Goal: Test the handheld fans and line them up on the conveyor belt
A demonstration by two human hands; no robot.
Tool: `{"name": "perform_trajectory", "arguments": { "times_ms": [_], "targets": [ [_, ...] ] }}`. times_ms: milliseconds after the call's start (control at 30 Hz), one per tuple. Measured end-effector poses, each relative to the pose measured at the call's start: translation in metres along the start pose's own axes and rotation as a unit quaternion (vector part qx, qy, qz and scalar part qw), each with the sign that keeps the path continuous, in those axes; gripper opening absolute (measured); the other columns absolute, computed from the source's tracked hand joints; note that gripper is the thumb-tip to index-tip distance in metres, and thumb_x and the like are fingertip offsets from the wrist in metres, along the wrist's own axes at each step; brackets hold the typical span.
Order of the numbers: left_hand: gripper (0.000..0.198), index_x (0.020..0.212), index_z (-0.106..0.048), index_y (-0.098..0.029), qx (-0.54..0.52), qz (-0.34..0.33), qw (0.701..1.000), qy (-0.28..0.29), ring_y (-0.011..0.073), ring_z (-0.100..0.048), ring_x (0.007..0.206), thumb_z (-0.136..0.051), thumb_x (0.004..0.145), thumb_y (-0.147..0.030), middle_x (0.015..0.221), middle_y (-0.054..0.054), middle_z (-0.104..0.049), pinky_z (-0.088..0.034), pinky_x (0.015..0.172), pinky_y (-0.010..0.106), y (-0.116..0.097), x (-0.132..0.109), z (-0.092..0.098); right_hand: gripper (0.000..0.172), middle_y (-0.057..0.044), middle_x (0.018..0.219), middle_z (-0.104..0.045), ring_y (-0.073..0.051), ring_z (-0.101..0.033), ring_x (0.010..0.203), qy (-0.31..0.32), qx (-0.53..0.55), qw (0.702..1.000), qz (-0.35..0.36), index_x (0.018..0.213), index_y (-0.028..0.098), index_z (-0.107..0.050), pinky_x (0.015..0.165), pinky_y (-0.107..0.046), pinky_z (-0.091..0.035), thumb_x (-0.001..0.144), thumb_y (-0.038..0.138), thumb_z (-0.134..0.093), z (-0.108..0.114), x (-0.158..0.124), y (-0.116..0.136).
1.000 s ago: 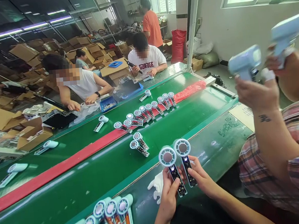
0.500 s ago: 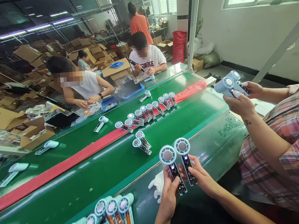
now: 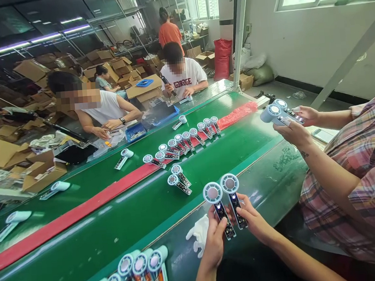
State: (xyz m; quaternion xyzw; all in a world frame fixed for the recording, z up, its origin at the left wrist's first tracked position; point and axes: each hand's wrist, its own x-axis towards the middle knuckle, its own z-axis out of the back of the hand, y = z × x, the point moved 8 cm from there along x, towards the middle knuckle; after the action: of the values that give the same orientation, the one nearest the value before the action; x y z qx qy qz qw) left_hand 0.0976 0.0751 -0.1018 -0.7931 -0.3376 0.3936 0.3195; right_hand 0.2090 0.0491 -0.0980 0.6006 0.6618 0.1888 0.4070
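My left hand (image 3: pixel 216 238) is closed round the handle of a light-blue handheld fan (image 3: pixel 213 193), its thumb on the exposed black circuit board. In my right hand (image 3: pixel 252 220) is a second handheld fan (image 3: pixel 230 183), gripped the same way, thumb on its board. Both fans stand upright side by side, round heads up and facing me, and a small white light glows on each board. A crumpled white glove (image 3: pixel 199 235) lies on the bench left of my left hand. Most of my fingers are hidden behind the handles.
Beyond the bench, a green conveyor belt (image 3: pixel 122 219) carries a red strip (image 3: pixel 91 202) with a row of fans (image 3: pixel 186 135). More fans (image 3: pixel 140 263) cluster at lower left. A co-worker's hands (image 3: pixel 295 132) hold two fans at right. Two people sit across the belt.
Both fans and my hands sit very slightly further right in view. The co-worker at right has lowered and tilted their two fans.
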Motion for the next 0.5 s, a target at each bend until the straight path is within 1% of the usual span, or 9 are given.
{"name": "perform_trajectory", "arguments": {
  "times_ms": [67,100,167,267,333,367,433,500],
  "targets": [
    [0.05,0.121,-0.046,-0.024,-0.001,0.026,1.0,-0.014,0.0214,-0.061,0.108,-0.069,0.081,-0.043,0.116,0.006,-0.064,-0.047,0.093,0.034,0.014,0.019,0.002,0.054,-0.002,0.103,-0.062,-0.017,-0.061,0.082,-0.029,-0.017,0.999,-0.013,0.126,0.028,-0.039,0.077,-0.032,-0.047,0.085,0.054,-0.063,0.021,0.012,-0.01],
    [0.05,0.118,-0.047,-0.023,0.0,0.039,0.999,-0.034,0.0206,-0.063,0.103,-0.07,0.08,-0.048,0.111,0.005,-0.065,-0.049,0.09,0.033,0.023,0.031,0.004,0.055,-0.002,0.102,-0.062,-0.016,-0.061,0.079,-0.051,-0.043,0.998,-0.018,0.125,0.027,-0.04,0.074,-0.031,-0.047,0.085,0.057,-0.061,0.035,0.019,-0.016],
    [0.052,0.108,-0.05,-0.021,0.016,0.06,0.994,-0.09,0.0191,-0.065,0.09,-0.067,0.077,-0.059,0.098,0.005,-0.066,-0.051,0.082,0.032,0.045,0.058,0.012,0.057,-0.002,0.098,-0.061,-0.016,-0.06,0.074,-0.107,-0.117,0.987,-0.023,0.123,0.025,-0.043,0.068,-0.03,-0.047,0.084,0.065,-0.054,0.067,0.035,-0.027],
    [0.05,0.096,-0.048,-0.019,0.04,0.078,0.986,-0.142,0.0184,-0.065,0.079,-0.06,0.078,-0.064,0.084,0.003,-0.063,-0.053,0.077,0.032,0.08,0.1,0.016,0.064,-0.003,0.09,-0.061,-0.017,-0.059,0.068,-0.166,-0.195,0.966,-0.034,0.119,0.021,-0.045,0.063,-0.032,-0.048,0.083,0.074,-0.045,0.109,0.059,-0.042],
    [0.045,0.096,-0.048,-0.018,0.059,0.094,0.981,-0.156,0.0208,-0.066,0.082,-0.052,0.084,-0.061,0.084,0.006,-0.063,-0.053,0.08,0.035,0.099,0.122,0.015,0.067,-0.005,0.087,-0.061,-0.02,-0.059,0.065,-0.189,-0.223,0.955,-0.038,0.115,0.02,-0.047,0.062,-0.036,-0.049,0.08,0.077,-0.04,0.131,0.071,-0.048],
    [0.042,0.098,-0.048,-0.017,0.07,0.098,0.98,-0.161,0.0223,-0.066,0.088,-0.049,0.087,-0.058,0.088,0.008,-0.065,-0.052,0.084,0.037,0.106,0.131,0.015,0.068,-0.006,0.087,-0.061,-0.022,-0.059,0.068,-0.199,-0.241,0.949,-0.036,0.112,0.019,-0.049,0.064,-0.038,-0.05,0.079,0.078,-0.04,0.139,0.076,-0.048],
    [0.037,0.1,-0.052,-0.015,0.098,0.101,0.976,-0.168,0.0255,-0.064,0.104,-0.05,0.088,-0.05,0.102,0.013,-0.066,-0.047,0.096,0.039,0.115,0.143,0.015,0.069,-0.008,0.089,-0.063,-0.026,-0.061,0.08,-0.216,-0.283,0.934,-0.021,0.104,0.02,-0.055,0.076,-0.043,-0.051,0.074,0.08,-0.041,0.153,0.084,-0.045],
    [0.033,0.102,-0.056,-0.014,0.13,0.096,0.971,-0.177,0.0283,-0.055,0.12,-0.056,0.085,-0.042,0.117,0.017,-0.063,-0.037,0.107,0.041,0.118,0.149,0.017,0.064,-0.011,0.09,-0.063,-0.031,-0.059,0.095,-0.231,-0.326,0.917,-0.006,0.089,0.02,-0.061,0.091,-0.047,-0.046,0.07,0.08,-0.045,0.163,0.088,-0.038]
  ]
}}
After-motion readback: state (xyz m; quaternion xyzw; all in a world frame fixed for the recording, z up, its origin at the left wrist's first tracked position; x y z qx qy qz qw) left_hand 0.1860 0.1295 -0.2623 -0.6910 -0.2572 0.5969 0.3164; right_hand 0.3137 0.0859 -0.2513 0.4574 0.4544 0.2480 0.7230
